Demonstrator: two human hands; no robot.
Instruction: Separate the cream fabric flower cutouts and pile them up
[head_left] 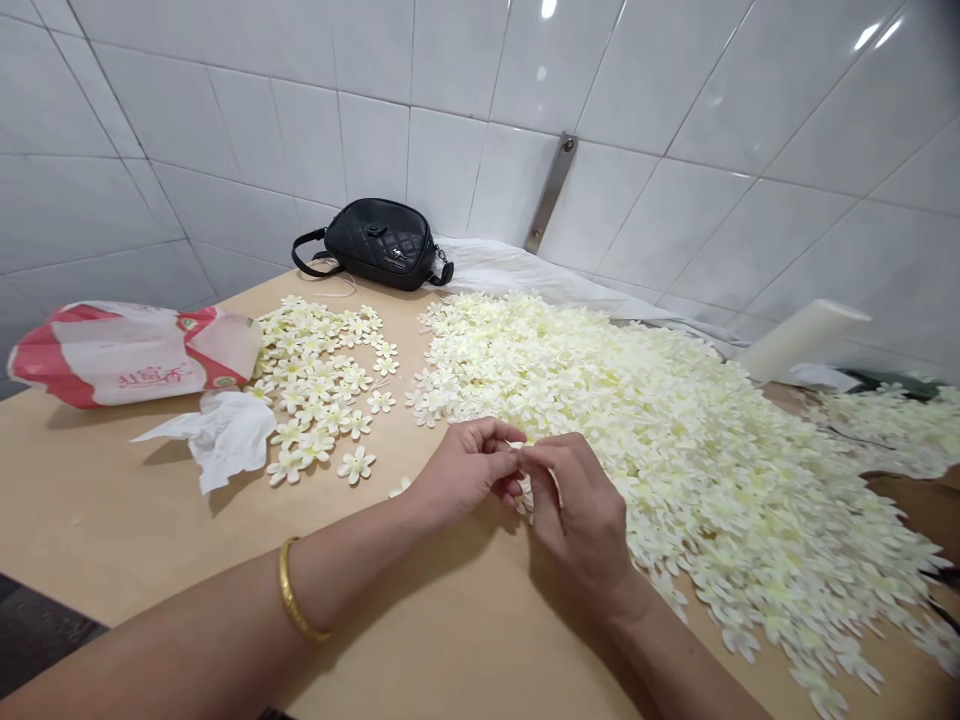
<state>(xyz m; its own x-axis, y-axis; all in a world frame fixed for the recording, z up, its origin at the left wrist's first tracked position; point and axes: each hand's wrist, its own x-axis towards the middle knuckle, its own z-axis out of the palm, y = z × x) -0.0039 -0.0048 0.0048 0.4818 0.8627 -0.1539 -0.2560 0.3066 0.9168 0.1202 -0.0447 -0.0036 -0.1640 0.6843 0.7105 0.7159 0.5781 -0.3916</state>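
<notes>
My left hand (471, 468) and my right hand (581, 510) meet over the table, fingertips almost touching. Both are closed in a pinch, and what lies between the fingertips is too small and hidden to name. Just beyond and to the right spreads a large heap of pale yellow-white artificial flowers (600, 385). To the left of my hands lies a smaller group of such flowers (319, 385), with a single five-petalled flower (356, 465) at its near edge. Part of another flower (400, 488) shows beside my left wrist.
A red-and-white tissue packet (142, 350) lies at left, a crumpled tissue (229, 440) before it. A black bag (381, 242) stands at the back against the tiled wall (450, 160). A white roll (806, 338) leans behind the heap at right. Brown covering (450, 640) tops the table.
</notes>
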